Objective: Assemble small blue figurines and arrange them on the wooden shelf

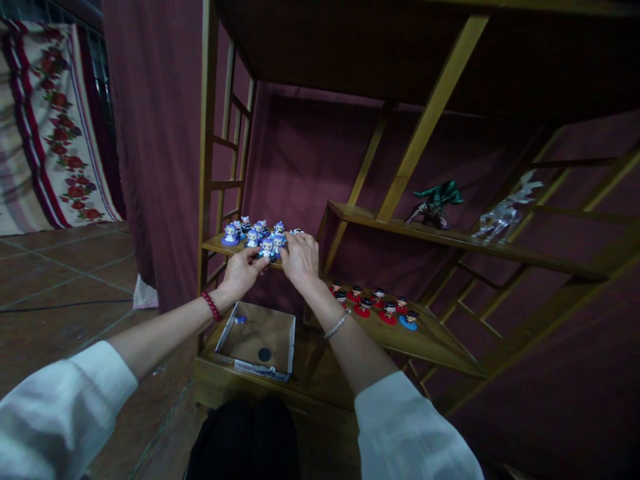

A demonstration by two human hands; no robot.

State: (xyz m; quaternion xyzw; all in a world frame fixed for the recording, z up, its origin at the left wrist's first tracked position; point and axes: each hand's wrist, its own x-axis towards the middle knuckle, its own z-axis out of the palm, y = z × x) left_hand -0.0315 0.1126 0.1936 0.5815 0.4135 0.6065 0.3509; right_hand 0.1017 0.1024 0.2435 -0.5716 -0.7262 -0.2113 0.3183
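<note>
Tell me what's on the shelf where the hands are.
Small figurines, several purple and white, stand clustered on the shelf. The right hand and those in front partly cover others, preventing a full count.

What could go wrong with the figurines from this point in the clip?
Toppling: the left hand and right hand are beside tightly grouped purple figurines, so a nudge might knock some over.
Dropping: the front figurine, between the hands, is near the shelf's front edge and might fall, perhaps into the box below.
Brushing: the right forearm looks close to the red-based figurines, though depth is hard to judge.
</note>
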